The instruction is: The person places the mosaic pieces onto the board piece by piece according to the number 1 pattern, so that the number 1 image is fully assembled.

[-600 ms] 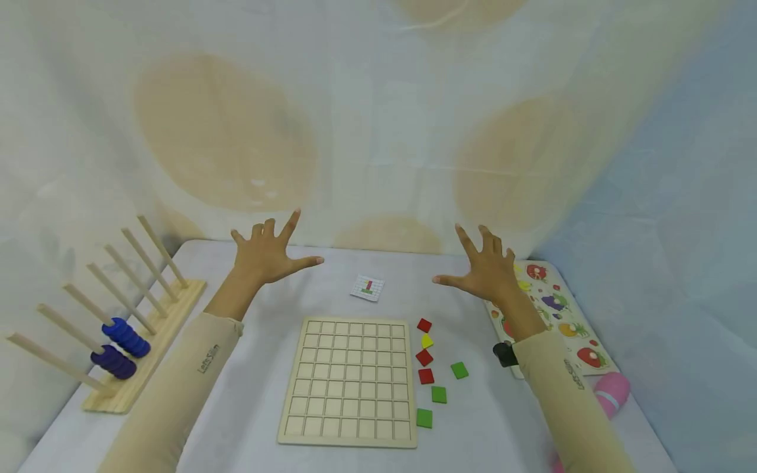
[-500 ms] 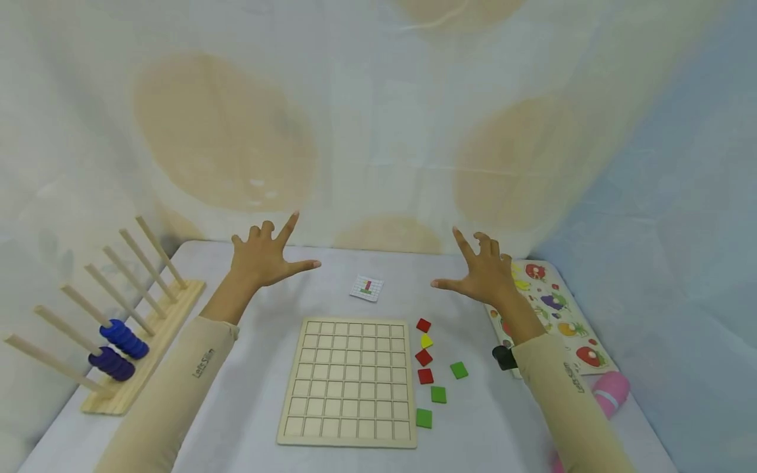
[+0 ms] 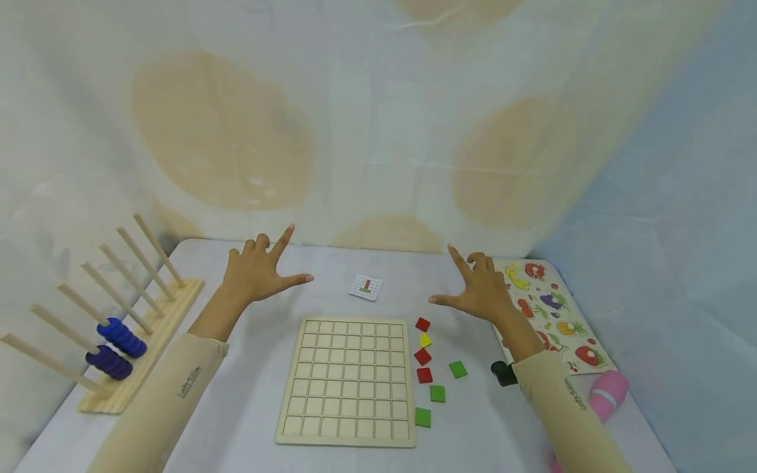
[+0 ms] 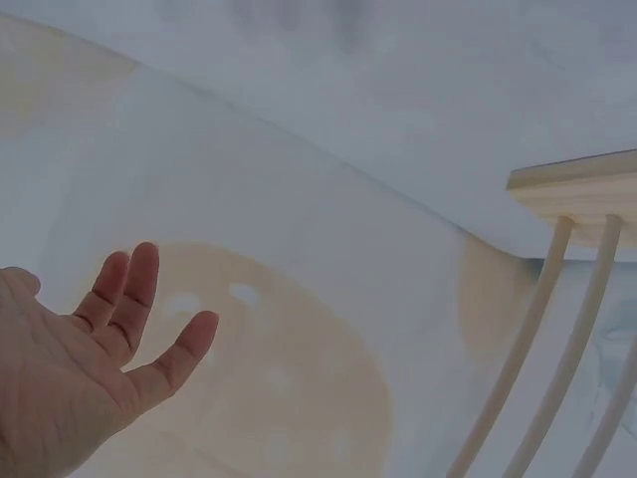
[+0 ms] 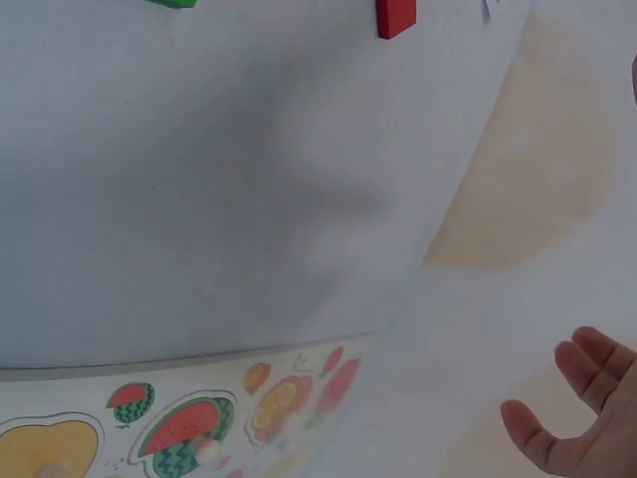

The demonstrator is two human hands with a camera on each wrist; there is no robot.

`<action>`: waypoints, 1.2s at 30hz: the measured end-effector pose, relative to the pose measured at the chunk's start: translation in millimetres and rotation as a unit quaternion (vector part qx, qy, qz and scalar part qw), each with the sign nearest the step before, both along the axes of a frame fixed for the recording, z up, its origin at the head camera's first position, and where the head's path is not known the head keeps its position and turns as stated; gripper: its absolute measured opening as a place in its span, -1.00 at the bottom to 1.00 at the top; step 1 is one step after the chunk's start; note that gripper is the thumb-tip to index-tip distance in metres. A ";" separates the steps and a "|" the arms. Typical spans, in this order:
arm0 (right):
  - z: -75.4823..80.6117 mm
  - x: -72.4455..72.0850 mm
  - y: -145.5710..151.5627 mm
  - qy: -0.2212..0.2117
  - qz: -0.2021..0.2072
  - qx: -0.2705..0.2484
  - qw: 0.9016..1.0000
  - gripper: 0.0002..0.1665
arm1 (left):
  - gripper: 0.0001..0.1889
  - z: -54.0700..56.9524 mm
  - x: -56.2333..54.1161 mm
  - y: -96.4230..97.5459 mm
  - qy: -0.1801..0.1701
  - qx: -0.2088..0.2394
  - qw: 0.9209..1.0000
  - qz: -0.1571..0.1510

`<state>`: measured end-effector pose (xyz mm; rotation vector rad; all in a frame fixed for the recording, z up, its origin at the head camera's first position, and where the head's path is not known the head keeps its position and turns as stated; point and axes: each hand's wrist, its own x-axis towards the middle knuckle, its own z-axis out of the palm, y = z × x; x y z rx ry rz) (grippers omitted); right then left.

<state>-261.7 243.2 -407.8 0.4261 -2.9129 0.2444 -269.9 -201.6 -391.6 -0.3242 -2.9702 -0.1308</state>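
My left hand (image 3: pixel 254 272) hangs in the air over the back left of the table, thumb and index finger spread wide, holding nothing. Over the back right, my right hand (image 3: pixel 481 289) is held likewise, fingers spread, nothing in it. Between and below them lies a square wooden grid board (image 3: pixel 349 381) with bare cells. A small card (image 3: pixel 366 287) printed with a coloured grid pattern lies behind the board. Along the board's right side are red tiles (image 3: pixel 422 357), green tiles (image 3: pixel 437 393) and a yellow piece (image 3: pixel 426 339) with a rounded edge.
At the left stands a wooden peg rack (image 3: pixel 171 305) with upright rods; blue rings (image 3: pixel 122 337) and purple rings (image 3: pixel 110 362) sit on two of them. A fruit puzzle board (image 3: pixel 556 315) lies at the right, partly behind the right arm. Nearby is a pink object (image 3: pixel 609 394).
Both hands have come down a little and toward me, the left also slightly leftward. The board, tiles and card stay in place on the table.
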 end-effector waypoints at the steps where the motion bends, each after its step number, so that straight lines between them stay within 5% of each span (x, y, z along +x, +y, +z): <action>1: -1.6 1.3 0.1 0.003 0.003 -0.003 1.000 0.38 | 0.16 -1.8 1.3 -0.4 0.001 -0.004 1.000 -0.002; 9: -7.2 11.4 3.3 0.005 0.009 -0.022 1.000 0.37 | 0.14 -12.5 15.6 -1.9 0.018 -0.007 1.000 -0.023; 36: -44.2 45.7 5.8 -0.027 0.021 -0.031 0.999 0.30 | 0.14 -55.6 53.1 -21.4 -0.001 -0.018 0.998 -0.064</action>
